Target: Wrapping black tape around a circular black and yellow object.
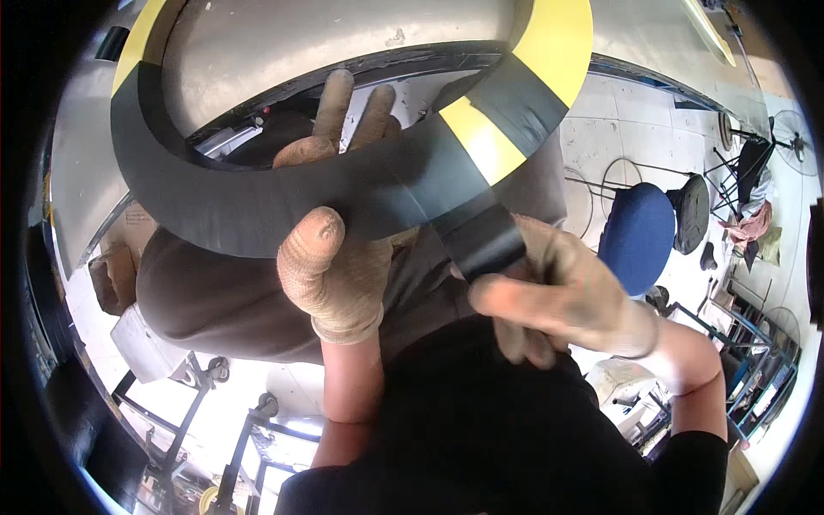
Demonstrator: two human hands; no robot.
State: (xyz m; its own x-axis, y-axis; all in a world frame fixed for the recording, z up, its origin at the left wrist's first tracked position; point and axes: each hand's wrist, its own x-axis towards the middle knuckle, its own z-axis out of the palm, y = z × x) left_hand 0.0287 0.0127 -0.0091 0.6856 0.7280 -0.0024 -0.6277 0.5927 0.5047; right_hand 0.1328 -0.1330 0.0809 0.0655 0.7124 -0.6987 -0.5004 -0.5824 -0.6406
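At the left, a brown block (114, 279) sits beside the person's lap, which is covered in dark trousers (223, 300). A large ring (283, 206), wrapped in black along its left and near parts and yellow toward the far ends, is held above the lap, at the near edge of a metal counter (287, 43); its farthest part runs out of view. The gloved left hand (350, 270) has its grip closed around the ring's near part, thumb on the near face, fingers showing through the opening. Just right of it, a black strip (481, 240) slants off the ring toward the near right. The gloved right hand (566, 287), slightly blurred, pinches the strip's loose end. Farther right stand a round blue seat (639, 236) and, at the far right, a fan (794, 142).
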